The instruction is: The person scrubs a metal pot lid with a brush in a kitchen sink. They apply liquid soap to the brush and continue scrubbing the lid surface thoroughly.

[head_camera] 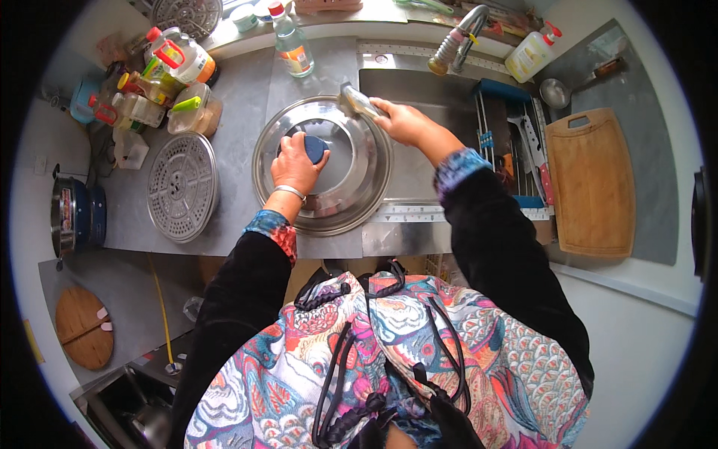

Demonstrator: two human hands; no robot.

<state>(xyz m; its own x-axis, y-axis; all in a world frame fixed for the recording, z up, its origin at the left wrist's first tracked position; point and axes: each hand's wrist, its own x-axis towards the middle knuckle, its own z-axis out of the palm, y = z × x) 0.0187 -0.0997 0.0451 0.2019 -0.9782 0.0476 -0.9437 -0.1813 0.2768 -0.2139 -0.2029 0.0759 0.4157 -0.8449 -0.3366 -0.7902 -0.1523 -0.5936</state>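
On the steel counter, left of the sink basin, lies a round pot lid (367, 185) with a wide steel rim and a glass centre. The fingers of my left hand (296, 164) grip its dark blue knob (316, 150). In my right hand (408, 123) is a cleaning brush (359, 103) with a pale, see-through handle. Its head reaches over the lid's upper right edge and appears to touch it; the bristles are mostly hidden.
Left of the lid stands a perforated steamer tray (180, 185). A clear bottle with a red cap (294, 50) stands behind. Right of the sink (415, 90) are a faucet (460, 42), a rack with knives (527, 146) and a wooden cutting board (592, 185).
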